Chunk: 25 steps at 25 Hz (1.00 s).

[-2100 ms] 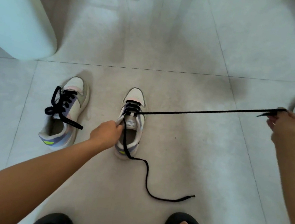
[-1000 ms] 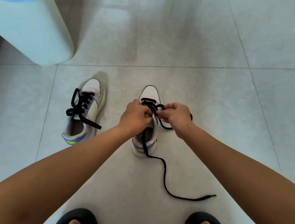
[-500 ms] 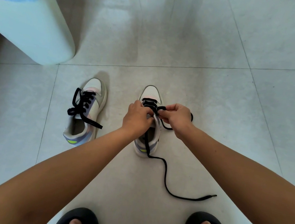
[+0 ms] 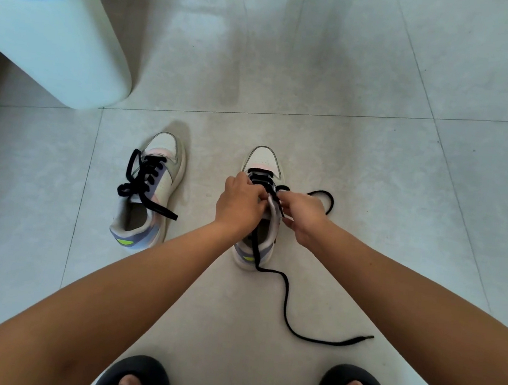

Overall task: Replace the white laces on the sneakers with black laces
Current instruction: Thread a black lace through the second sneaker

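At frame centre, our left hand [image 4: 239,201] grips the white, half-laced sneaker [image 4: 259,205]; our right hand [image 4: 302,213] pinches the flat black lace [image 4: 285,294], which could miss its eyelet.

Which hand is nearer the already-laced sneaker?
Left. The left hand grips the other sneaker, beside the laced sneaker; the right hand pinches the black lace farther away.

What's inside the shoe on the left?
The left sneaker shows a dark, bare-looking opening behind its black laces; the toe end inside is hidden under the tongue.
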Each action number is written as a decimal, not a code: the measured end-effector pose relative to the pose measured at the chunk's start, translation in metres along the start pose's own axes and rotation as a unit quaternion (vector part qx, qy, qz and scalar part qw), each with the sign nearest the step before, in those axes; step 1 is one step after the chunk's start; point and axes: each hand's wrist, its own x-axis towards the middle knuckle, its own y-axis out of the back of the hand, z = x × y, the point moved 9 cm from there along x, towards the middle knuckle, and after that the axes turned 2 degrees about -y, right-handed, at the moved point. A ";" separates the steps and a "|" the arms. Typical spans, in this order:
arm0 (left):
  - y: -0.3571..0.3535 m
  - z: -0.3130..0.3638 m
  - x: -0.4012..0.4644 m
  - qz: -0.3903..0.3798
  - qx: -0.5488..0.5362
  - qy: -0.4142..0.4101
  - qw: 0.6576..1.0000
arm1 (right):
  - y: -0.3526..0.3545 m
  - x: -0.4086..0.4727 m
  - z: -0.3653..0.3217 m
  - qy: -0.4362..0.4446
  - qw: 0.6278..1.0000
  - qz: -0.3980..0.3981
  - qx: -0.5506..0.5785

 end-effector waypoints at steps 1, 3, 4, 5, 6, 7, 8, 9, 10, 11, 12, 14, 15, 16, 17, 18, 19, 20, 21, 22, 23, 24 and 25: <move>0.000 0.003 -0.001 0.000 0.022 -0.014 1.000 | 0.006 0.002 -0.004 0.010 0.999 0.029 0.016; -0.001 0.008 -0.004 -0.003 0.056 -0.031 0.998 | 0.024 0.007 -0.018 0.028 0.993 0.089 0.066; -0.002 0.008 -0.006 -0.006 0.067 -0.031 0.997 | 0.035 0.010 -0.027 0.035 0.989 0.115 0.087; -0.001 0.007 -0.008 -0.005 0.078 -0.026 0.997 | 0.048 0.014 -0.036 0.041 0.984 0.137 0.103; 0.000 0.006 -0.010 -0.003 0.089 -0.018 0.996 | 0.062 0.018 -0.046 0.047 0.979 0.156 0.119; 0.001 0.003 -0.011 0.000 0.098 -0.008 0.995 | 0.080 0.022 -0.055 0.053 0.974 0.175 0.136; 0.002 0.001 -0.012 0.001 0.103 0.000 0.995 | 0.099 0.024 -0.063 0.059 0.967 0.193 0.155; 0.003 0.000 -0.012 0.001 0.103 0.007 0.995 | 0.118 0.024 -0.070 0.064 0.960 0.211 0.172; 0.003 -0.001 -0.011 0.000 0.100 0.011 0.995 | 0.135 0.025 -0.075 0.065 0.955 0.222 0.183; 0.003 -0.001 -0.011 -0.002 0.098 0.012 0.995 | 0.147 0.025 -0.077 0.066 0.955 0.222 0.186; 0.002 0.000 -0.012 -0.006 0.100 0.010 0.995 | 0.152 0.026 -0.078 0.067 0.958 0.210 0.183; 0.001 0.000 -0.012 -0.012 0.103 0.005 0.995 | 0.153 0.027 -0.078 0.069 0.966 0.183 0.168; 0.001 -0.001 -0.013 -0.014 0.099 0.007 0.995 | 0.152 0.027 -0.077 0.067 0.969 0.176 0.160; 0.001 -0.001 -0.012 -0.015 0.092 0.011 0.996 | 0.151 0.027 -0.077 0.065 0.971 0.171 0.153; 0.002 -0.002 -0.012 -0.018 0.088 0.014 0.996 | 0.149 0.026 -0.078 0.064 0.974 0.164 0.146; 0.003 -0.001 -0.012 -0.022 0.086 0.014 0.996 | 0.147 0.025 -0.081 0.064 0.976 0.153 0.138; 0.004 0.000 -0.011 -0.027 0.086 0.014 0.996 | 0.145 0.025 -0.083 0.064 0.979 0.142 0.129; 0.006 0.001 -0.011 -0.030 0.088 0.016 0.996 | 0.145 0.025 -0.085 0.063 0.981 0.138 0.124; 0.007 0.002 -0.011 -0.031 0.090 0.019 0.995 | 0.146 0.026 -0.087 0.062 0.981 0.135 0.122; 0.008 0.002 -0.012 -0.031 0.092 0.022 0.995 | 0.144 0.028 -0.087 0.062 0.983 0.129 0.119; 0.009 0.002 -0.013 -0.031 0.092 0.023 0.995 | 0.140 0.028 -0.085 0.058 0.985 0.121 0.109; 0.010 0.002 -0.013 -0.031 0.089 0.021 0.995 | 0.132 0.028 -0.082 0.051 0.989 0.108 0.088; 0.009 0.003 -0.013 -0.032 0.081 0.017 0.996 | 0.124 0.025 -0.077 0.050 0.993 0.106 0.024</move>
